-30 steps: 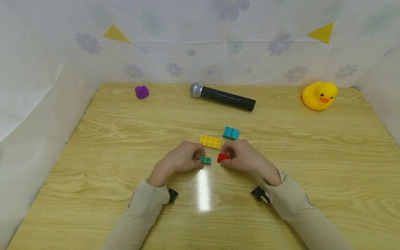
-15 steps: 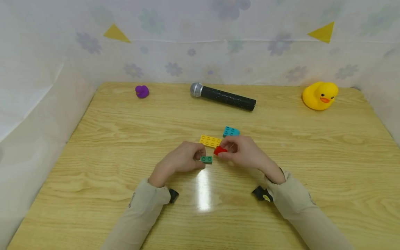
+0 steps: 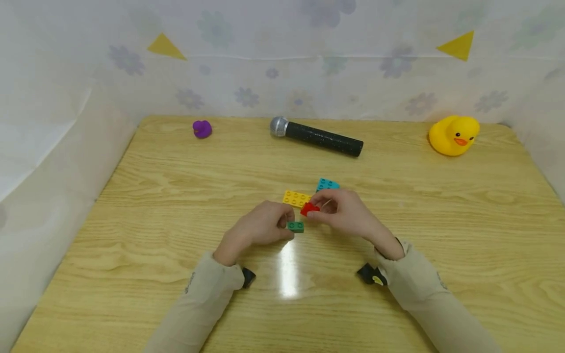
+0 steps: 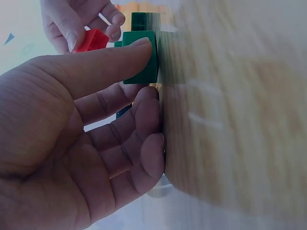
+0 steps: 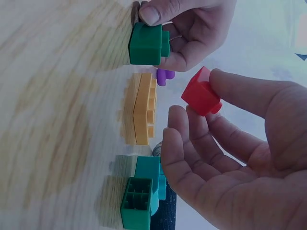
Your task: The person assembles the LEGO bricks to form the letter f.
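Thumb and fingers of my left hand (image 3: 260,224) pinch a green two-stud toy brick (image 3: 296,227), low at the tabletop. My right hand (image 3: 348,214) holds a small red brick (image 3: 309,210) between thumb and fingertips; the right wrist view shows the red brick (image 5: 201,92) tilted and raised off the table. Just beyond the hands lies a yellow brick (image 3: 295,198) with two rows of studs. A teal brick (image 3: 326,184) is partly covered by the right hand. Beside it, another green brick (image 5: 136,203) lies on its side, hollow underside showing; the head view hides it.
Along the back of the wooden table (image 3: 176,171) are a purple toy duck (image 3: 202,129), a black microphone (image 3: 324,138) with a silver head, and a yellow rubber duck (image 3: 452,136). A flower-printed white cloth (image 3: 247,73) stands behind the back edge.
My right hand has lifted the red brick off the table and moved it forward, near the yellow brick. My left hand has shifted slightly right with the green brick.
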`<state>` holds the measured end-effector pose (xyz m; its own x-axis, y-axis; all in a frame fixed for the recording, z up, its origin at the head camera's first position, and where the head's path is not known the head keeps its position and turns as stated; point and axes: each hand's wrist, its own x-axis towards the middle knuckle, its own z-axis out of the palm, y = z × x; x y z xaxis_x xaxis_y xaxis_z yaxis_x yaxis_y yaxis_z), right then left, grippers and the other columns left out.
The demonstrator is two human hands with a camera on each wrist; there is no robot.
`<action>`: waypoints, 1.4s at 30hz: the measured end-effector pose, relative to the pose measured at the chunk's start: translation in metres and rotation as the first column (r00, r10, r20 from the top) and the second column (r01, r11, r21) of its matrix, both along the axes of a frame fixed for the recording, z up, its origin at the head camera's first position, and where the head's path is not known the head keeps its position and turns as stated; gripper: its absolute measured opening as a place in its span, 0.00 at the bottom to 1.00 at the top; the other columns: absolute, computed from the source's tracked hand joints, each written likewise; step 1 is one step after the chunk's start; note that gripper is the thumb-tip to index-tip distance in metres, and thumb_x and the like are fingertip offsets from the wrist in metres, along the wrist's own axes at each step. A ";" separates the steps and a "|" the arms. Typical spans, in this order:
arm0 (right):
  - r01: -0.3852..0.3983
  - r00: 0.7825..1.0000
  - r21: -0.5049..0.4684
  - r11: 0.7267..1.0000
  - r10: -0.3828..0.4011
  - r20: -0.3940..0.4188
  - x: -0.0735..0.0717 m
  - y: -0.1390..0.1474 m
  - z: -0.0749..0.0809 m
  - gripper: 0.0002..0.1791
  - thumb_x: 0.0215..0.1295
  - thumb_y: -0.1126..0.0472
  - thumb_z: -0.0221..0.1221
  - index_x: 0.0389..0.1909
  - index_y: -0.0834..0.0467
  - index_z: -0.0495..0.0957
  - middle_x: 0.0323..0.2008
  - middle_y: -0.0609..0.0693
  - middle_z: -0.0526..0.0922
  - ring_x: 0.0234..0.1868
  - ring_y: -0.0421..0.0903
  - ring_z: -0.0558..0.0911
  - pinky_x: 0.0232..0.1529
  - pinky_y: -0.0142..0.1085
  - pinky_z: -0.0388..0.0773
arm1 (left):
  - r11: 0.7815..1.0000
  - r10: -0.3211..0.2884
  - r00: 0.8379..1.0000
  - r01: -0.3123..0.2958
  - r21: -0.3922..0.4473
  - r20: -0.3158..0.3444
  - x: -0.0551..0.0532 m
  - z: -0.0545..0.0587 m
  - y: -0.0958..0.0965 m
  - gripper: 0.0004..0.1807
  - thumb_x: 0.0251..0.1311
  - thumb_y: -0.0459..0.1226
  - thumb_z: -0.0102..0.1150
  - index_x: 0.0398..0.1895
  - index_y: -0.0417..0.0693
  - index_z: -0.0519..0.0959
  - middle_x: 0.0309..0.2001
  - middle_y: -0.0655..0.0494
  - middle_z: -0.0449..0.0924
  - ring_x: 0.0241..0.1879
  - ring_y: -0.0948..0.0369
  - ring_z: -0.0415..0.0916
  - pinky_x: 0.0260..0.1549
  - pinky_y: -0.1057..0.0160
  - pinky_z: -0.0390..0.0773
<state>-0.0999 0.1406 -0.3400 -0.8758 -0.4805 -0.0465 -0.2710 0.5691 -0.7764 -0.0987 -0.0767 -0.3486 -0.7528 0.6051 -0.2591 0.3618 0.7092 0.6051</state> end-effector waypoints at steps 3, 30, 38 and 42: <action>-0.001 1.000 -0.012 1.000 0.001 0.006 0.001 0.000 -0.001 0.11 0.60 0.62 0.66 0.41 0.61 0.81 0.34 0.51 0.83 0.32 0.43 0.81 0.36 0.37 0.78 | 1.000 0.002 1.000 -0.003 -0.013 -0.007 0.000 -0.001 0.001 0.10 0.55 0.38 0.68 0.33 0.48 0.76 0.24 0.59 0.72 0.26 0.63 0.68 0.28 0.66 0.68; -0.153 0.981 -0.035 0.988 0.148 -0.123 0.010 -0.013 -0.009 0.11 0.54 0.67 0.68 0.39 0.60 0.83 0.34 0.48 0.82 0.33 0.43 0.79 0.35 0.35 0.78 | 0.999 0.021 1.000 -0.022 -0.033 -0.017 0.002 -0.001 0.006 0.12 0.54 0.41 0.70 0.34 0.49 0.75 0.21 0.60 0.70 0.22 0.64 0.65 0.24 0.67 0.64; -0.157 0.978 -0.022 0.987 0.152 -0.146 0.013 -0.016 -0.013 0.10 0.55 0.66 0.68 0.38 0.58 0.83 0.34 0.46 0.81 0.33 0.43 0.79 0.34 0.36 0.77 | 1.000 0.014 1.000 -0.015 -0.024 -0.025 0.003 -0.003 0.006 0.13 0.53 0.42 0.70 0.30 0.49 0.74 0.20 0.60 0.68 0.22 0.64 0.64 0.23 0.67 0.63; -0.150 0.979 -0.010 0.989 0.147 -0.142 0.014 -0.017 -0.011 0.09 0.55 0.66 0.68 0.37 0.58 0.83 0.33 0.46 0.81 0.32 0.43 0.78 0.35 0.37 0.77 | 1.000 0.013 0.999 -0.013 -0.022 -0.031 0.004 -0.003 0.006 0.13 0.53 0.41 0.70 0.30 0.49 0.74 0.21 0.60 0.69 0.22 0.64 0.65 0.24 0.67 0.64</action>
<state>-0.0856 0.1231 -0.3514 -0.7914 -0.6056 0.0830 -0.4584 0.4981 -0.7360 -0.0948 -0.0704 -0.3519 -0.7684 0.5895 -0.2490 0.3705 0.7270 0.5781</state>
